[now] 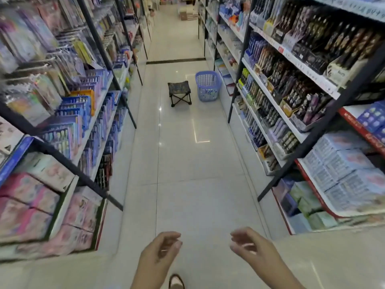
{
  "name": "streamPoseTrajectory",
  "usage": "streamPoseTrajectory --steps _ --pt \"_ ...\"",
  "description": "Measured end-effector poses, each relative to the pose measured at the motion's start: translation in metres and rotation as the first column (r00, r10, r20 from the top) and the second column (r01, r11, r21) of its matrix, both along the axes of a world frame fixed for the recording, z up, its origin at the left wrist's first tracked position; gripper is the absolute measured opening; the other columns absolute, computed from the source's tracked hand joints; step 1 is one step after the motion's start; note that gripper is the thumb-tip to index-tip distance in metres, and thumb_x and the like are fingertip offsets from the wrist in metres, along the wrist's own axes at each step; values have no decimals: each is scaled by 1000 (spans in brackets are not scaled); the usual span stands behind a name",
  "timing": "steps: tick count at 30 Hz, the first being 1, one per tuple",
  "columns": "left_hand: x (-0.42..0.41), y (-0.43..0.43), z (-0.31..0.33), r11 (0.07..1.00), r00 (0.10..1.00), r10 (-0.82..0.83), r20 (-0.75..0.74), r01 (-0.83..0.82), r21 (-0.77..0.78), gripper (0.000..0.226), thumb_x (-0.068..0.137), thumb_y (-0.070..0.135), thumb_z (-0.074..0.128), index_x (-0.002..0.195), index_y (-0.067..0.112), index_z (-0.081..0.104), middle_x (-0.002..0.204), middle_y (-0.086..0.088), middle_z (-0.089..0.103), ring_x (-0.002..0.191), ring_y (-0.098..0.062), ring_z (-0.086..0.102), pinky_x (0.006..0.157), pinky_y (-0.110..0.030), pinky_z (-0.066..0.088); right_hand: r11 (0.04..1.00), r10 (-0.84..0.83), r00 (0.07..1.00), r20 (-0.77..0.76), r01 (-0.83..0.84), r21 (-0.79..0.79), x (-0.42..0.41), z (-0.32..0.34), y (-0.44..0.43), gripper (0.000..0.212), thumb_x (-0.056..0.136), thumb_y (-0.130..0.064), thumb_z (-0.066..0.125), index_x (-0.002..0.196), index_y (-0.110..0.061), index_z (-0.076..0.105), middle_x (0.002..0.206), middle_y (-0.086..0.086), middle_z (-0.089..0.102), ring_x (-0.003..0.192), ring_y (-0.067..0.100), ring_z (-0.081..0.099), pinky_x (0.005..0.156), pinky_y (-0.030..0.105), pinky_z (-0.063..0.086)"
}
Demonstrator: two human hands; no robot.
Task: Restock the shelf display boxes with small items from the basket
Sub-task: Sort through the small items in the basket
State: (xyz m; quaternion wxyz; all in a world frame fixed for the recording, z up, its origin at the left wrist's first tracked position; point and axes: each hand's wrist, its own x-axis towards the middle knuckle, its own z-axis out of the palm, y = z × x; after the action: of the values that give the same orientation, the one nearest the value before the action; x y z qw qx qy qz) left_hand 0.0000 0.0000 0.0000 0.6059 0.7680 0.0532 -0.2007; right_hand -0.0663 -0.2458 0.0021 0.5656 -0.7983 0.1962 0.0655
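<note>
A light blue plastic basket [208,86] stands on the aisle floor far ahead, against the right-hand shelving; its contents are too small to make out. My left hand [161,250] and my right hand [248,244] hang low at the bottom of the view, fingers loosely curled, both holding nothing. Display boxes of dark pens [295,97] fill the right shelves. Blue and purple display boxes [75,113] line the left shelves.
A small folding stool [179,92] stands on the floor just left of the basket. A white tiled aisle [187,159] runs between tall shelving on both sides. Pink boxes [31,205] sit low left, pale blue boxes [345,170] low right. My shoe [176,282] shows at the bottom edge.
</note>
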Motion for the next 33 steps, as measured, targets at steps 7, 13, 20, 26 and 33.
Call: streamPoseTrajectory --steps 7,13,20,26,33 --pt "98 20 -7 999 997 -45 55 44 8 15 83 6 69 90 19 71 88 -7 72 87 -21 67 84 -33 51 983 162 982 94 -151 -107 115 6 12 19 83 -38 67 101 -38 61 101 -22 64 99 -4 57 86 14 45" --pt "202 -5 -9 978 977 -210 39 209 27 13 84 17 70 92 28 70 93 4 72 88 -10 66 80 -22 50 996 -61 998 31 63 -65 171 -14 -14 16 83 -28 69 96 -35 63 97 -16 68 91 -3 61 82 18 48" --pt "307 -67 -11 927 927 -374 31 373 28 13 85 25 69 92 35 68 91 10 70 87 -9 66 77 -20 49 976 -213 976 -39 211 -47 231 -27 -63 16 83 -23 70 95 -31 65 95 -12 69 88 0 63 81 21 50" --pt "386 -111 -19 946 945 -323 47 321 36 14 85 23 69 92 36 69 91 7 71 88 -10 66 81 -25 50 980 -196 980 -28 195 -28 324 -34 -113 15 82 -27 70 92 -35 65 93 -18 69 87 -3 63 78 18 50" --pt "474 -134 -12 989 987 -143 68 141 30 16 84 19 69 89 34 70 94 2 72 91 -15 68 85 -34 52 997 -32 997 66 27 77 475 -7 -140 13 82 -22 70 93 -27 67 93 -7 68 86 4 63 79 18 51"
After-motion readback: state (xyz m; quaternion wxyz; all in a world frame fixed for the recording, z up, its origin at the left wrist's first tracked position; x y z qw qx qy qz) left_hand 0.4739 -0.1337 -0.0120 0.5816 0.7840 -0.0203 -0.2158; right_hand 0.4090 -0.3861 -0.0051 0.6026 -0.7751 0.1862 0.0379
